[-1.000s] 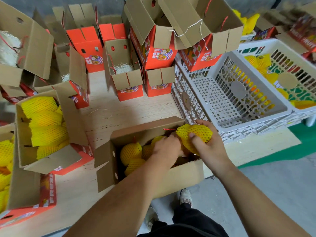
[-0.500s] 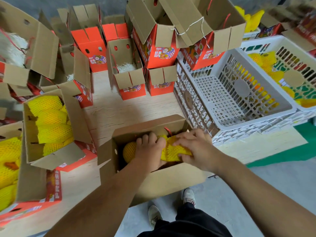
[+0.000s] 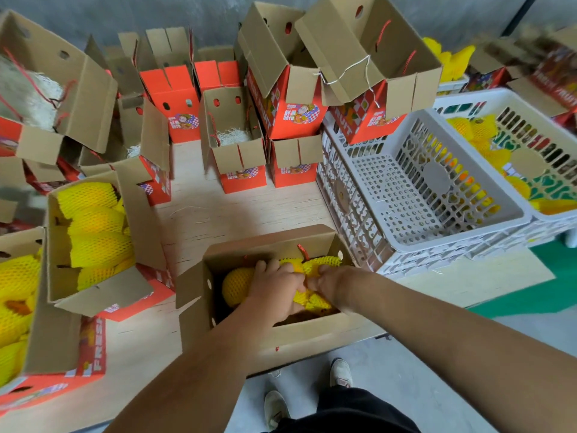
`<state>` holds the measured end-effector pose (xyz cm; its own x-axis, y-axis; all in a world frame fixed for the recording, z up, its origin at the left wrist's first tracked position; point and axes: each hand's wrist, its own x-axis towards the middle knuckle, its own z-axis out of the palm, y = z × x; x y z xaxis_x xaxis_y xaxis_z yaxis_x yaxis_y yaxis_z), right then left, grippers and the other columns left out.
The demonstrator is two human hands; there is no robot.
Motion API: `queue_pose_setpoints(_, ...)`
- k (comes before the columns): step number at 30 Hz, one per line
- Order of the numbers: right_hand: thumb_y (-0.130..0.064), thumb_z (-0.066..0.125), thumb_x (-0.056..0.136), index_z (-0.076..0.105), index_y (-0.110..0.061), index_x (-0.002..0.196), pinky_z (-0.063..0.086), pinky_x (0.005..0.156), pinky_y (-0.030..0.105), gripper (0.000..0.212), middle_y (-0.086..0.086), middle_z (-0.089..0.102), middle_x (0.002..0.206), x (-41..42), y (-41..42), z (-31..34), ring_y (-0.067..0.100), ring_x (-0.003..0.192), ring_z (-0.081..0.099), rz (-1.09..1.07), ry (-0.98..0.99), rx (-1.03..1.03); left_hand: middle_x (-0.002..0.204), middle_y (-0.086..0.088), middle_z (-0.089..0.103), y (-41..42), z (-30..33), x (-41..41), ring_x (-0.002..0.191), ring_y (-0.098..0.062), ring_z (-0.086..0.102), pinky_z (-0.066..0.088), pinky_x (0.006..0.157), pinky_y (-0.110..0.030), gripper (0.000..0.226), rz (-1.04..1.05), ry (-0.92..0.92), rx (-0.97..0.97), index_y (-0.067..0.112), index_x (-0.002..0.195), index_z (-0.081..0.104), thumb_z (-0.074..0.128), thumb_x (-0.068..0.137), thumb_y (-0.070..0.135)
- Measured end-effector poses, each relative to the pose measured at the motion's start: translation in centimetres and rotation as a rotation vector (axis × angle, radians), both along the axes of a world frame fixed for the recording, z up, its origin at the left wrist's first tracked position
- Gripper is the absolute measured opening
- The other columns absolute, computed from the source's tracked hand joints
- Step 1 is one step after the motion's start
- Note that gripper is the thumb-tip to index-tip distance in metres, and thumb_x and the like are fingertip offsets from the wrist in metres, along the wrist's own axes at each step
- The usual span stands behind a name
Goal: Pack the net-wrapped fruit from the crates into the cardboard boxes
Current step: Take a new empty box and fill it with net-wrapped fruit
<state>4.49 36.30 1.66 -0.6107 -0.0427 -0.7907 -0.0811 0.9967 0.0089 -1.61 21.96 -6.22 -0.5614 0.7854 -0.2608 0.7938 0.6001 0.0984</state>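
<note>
Pressing hands (image 3: 307, 284) onto fruit (image 3: 237, 289) inside box (image 3: 312, 339).

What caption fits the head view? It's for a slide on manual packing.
Both hands, left hand and right hand, press net-wrapped fruit into an open cardboard box beside a white crate.

"FRES" reads on the red box side (image 3: 96, 348) at lower left.

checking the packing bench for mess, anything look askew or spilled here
Nothing is spilled. Two open cardboard boxes sit tilted on the corner of the white crate, which looks precarious. Thin loose fibres lie scattered on the wooden table. Both hands are down in the near box.
</note>
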Motion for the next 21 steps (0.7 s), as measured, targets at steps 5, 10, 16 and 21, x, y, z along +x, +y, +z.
queue_pose_setpoints(5, -0.023, 0.069, 0.095, 0.048, -0.023, 0.145, 0.051, 0.104, 0.047, 0.054, 0.007, 0.052, 0.142, 0.2, 0.1, 2.1, 0.03, 0.136, 0.047, 0.105, 0.065, -0.024, 0.129, 0.009, 0.061, -0.2, 2.8, -0.3, 0.125, -0.024, 0.05, 0.034, 0.105, -0.041, 0.031, 0.094, -0.208, -0.023, 0.038, 0.12, 0.065, 0.064, 0.093, 0.054)
queue_pose_setpoints(10, -0.025, 0.056, 0.094, 0.062, -0.02, 0.116, 0.051, 0.082, 0.038, 0.023, 0.005, 0.063, 0.114, 3.4, 6.5, 7.3, 0.028, 0.105, 0.06, -0.328, 0.675, -0.413, 0.09, 0.007, 0.066, 5.5, 9.1, 0.1, 0.093, -0.017, 0.065, 0.052, 0.084, -0.038, 0.012, 0.088, -0.444, 0.306, 0.032, 0.095, 0.058, 0.051, 0.101, 0.04)
queue_pose_setpoints(16, -0.02, 0.059, 0.096, 0.058, -0.023, 0.121, 0.052, 0.08, 0.04, 0.026, -0.002, 0.06, 0.11, 5.7, 22.0, 10.0, 0.013, 0.09, 0.057, -0.707, 1.14, -0.377, 0.104, 0.012, 0.072, 22.9, 15.6, 1.8, 0.097, -0.012, 0.069, 0.054, 0.087, -0.033, 0.029, 0.096, -0.523, 0.707, 0.036, 0.113, 0.063, 0.049, 0.089, 0.042)
queue_pose_setpoints(21, -0.015, 0.053, 0.096, 0.061, -0.021, 0.121, 0.049, 0.077, 0.038, 0.027, 0.007, 0.064, 0.117, 6.4, 36.9, 8.3, 0.027, 0.101, 0.063, -0.856, 1.228, -0.383, 0.115, -0.007, 0.072, 40.7, 14.4, 3.0, 0.106, -0.029, 0.068, 0.055, 0.09, -0.046, 0.026, 0.047, -0.496, 0.708, 0.021, 0.12, 0.066, 0.05, 0.1, 0.015)
